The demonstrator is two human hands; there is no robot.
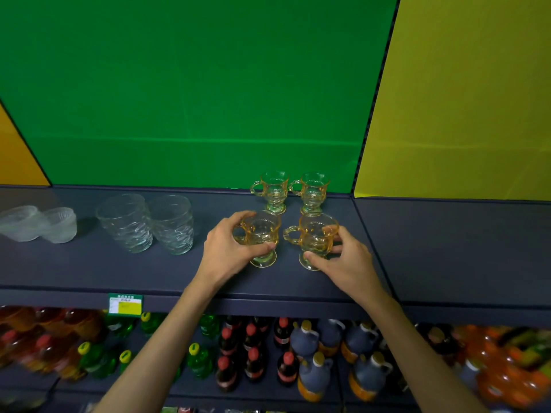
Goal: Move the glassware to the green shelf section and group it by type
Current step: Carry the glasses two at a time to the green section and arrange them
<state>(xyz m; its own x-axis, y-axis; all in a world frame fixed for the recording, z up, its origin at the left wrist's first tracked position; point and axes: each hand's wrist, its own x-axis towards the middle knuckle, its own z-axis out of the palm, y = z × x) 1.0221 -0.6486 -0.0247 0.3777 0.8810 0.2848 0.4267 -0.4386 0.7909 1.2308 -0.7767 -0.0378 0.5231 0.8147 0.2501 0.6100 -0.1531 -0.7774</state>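
Left hand (pixel 229 248) gripping front-left amber mug (pixel 262 236), right hand (pixel 346 257) gripping front-right amber mug (pixel 316 239); both standing upright on green shelf section (pixel 149 263), directly ahead of two rear mugs (pixel 293 190).

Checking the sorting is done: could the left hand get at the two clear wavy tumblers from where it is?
Probably yes: the clear wavy tumblers stand just beside it with bare shelf between, but the left hand grips an amber footed glass mug.

You have four amber-tinted footed glass mugs (pixel 293 217) with ribbed bowls on the dark grey shelf board (pixel 119 269) — its back panel (pixel 193 84) is plain bright green, the neighbouring panel (pixel 465 99) yellow. Your two clear glass tumblers (pixel 146 223) carry a wavy pattern; the two small frosted glass bowls (pixel 38 223) look whitish.
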